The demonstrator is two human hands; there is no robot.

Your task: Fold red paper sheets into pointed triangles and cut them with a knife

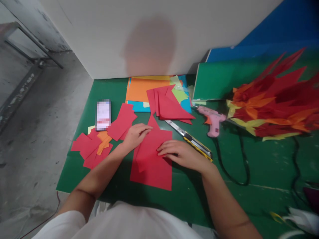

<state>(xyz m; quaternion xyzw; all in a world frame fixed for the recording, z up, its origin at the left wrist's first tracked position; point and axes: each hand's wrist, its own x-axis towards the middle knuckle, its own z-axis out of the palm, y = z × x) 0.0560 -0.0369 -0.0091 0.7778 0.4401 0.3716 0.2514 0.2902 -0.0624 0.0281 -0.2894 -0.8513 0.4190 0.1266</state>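
My left hand (136,135) is at the upper left edge of a loose piece of red paper (147,149), its thumb and fingers closed around that edge. From the other side, my right hand (183,153) pinches red paper between thumb and fingertips; the exact grip is partly hidden by the fingers. Under this piece lies a larger red sheet (159,179), flat on the green table (189,202). A yellow and black utility knife (191,141), blade out, lies just beyond my right hand. More cut red pieces (122,122) lie beside my left hand.
Folded red paper (171,106) rests on coloured sheets (149,89) at the back. A phone (103,114) and small red scraps (89,146) are left. On the right are a pink glue gun (214,121), its black cord (245,166) and a red-orange paper flame (274,103).
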